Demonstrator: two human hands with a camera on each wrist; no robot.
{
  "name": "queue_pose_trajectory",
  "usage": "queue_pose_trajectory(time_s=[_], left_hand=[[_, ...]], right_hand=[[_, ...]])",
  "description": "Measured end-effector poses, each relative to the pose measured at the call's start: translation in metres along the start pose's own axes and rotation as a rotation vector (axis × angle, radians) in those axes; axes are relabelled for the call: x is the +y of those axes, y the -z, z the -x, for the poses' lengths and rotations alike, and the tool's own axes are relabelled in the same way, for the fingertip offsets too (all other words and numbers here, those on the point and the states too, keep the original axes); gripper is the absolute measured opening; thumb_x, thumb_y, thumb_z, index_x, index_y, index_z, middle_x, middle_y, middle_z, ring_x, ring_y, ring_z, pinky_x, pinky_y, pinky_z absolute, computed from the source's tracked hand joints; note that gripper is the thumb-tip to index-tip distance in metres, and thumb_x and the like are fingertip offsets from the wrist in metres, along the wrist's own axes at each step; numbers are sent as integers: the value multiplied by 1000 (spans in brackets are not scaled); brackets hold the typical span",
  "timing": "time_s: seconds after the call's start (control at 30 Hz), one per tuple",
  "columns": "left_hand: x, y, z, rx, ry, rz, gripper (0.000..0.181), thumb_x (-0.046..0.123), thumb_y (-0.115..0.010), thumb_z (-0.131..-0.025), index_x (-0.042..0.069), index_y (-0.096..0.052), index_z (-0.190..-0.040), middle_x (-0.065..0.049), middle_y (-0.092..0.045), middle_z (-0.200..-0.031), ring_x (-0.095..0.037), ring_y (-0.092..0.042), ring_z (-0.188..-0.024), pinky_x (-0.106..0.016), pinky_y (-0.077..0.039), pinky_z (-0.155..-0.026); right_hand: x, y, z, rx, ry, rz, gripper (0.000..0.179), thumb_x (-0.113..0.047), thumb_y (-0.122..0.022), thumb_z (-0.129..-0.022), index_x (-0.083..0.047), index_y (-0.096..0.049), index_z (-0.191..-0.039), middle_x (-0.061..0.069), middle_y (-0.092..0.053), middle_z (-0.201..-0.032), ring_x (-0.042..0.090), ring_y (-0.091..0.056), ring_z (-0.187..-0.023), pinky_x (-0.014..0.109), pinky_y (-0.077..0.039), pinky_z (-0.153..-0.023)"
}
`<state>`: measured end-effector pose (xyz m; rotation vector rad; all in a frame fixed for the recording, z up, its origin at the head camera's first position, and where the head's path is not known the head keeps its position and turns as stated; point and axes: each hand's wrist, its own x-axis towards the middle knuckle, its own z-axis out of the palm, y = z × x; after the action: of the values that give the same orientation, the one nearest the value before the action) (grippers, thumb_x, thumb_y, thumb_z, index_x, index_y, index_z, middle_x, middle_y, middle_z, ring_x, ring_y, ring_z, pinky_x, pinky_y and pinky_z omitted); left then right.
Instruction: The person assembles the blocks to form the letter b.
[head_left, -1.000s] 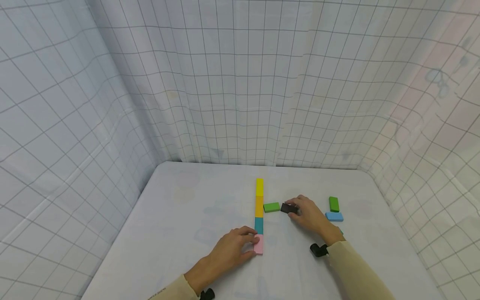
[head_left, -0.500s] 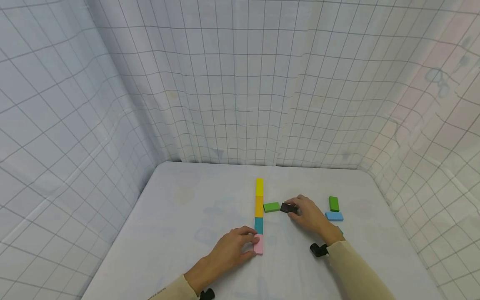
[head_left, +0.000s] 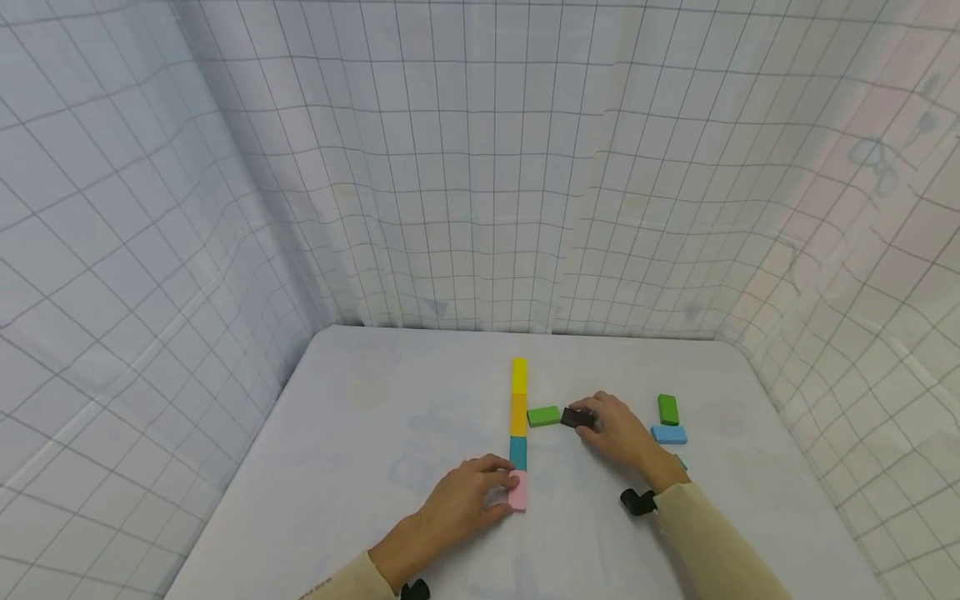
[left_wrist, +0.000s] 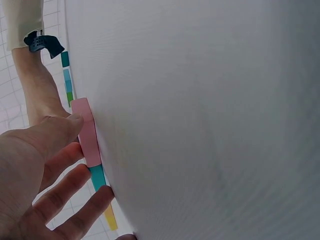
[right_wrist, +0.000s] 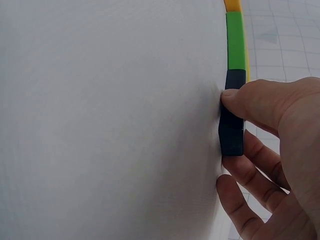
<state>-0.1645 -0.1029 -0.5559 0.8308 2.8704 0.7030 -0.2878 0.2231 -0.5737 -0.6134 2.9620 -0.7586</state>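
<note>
My left hand (head_left: 465, 500) holds a pink block (head_left: 518, 492) between thumb and fingers at the near end of a row. In the left wrist view the thumb lies against the pink block (left_wrist: 88, 135). Beyond it, end to end, come a teal block (head_left: 518, 452), an orange block (head_left: 519, 415) and a yellow block (head_left: 520, 375). A green block (head_left: 543, 416) lies crosswise beside the orange one. To its right, my right hand (head_left: 618, 429) pinches a black block (head_left: 574, 417); in the right wrist view the black block (right_wrist: 232, 142) meets the green block (right_wrist: 236, 40).
Off to the right lie another green block (head_left: 668, 409), a light blue block (head_left: 669, 434) and a teal block (head_left: 681, 462) mostly hidden behind the right wrist. All rest on a white-covered table (head_left: 360, 417), with grid-patterned curtains (head_left: 480, 208) on the sides and back.
</note>
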Motion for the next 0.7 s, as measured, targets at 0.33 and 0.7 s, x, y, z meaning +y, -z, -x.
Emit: queue_pose_trajectory(time_s=[0.33,0.7], left_hand=[[1,2,0,-11,13,15,39,28,-93,-103,25,-87,-141,2,-77,-149,-24,-76,-133,-48,-67,-113],[0,0,1,57,-50,0,35,23,-94,-102,19,-88,-136,-1,-79,-146,-26,-79,-129,-47,-69,-107]], right_hand=[[-1,0,0,-1,-4,5,41,-13,-87,-105,-10,-79,-145,11,-76,-131,29,-74,-121,56,-65,-108],[-3,1,2,26,15,17,42,-15,-88,-105,-13,-79,-146,9,-76,-130,28,-74,-120,56,-65,-107]])
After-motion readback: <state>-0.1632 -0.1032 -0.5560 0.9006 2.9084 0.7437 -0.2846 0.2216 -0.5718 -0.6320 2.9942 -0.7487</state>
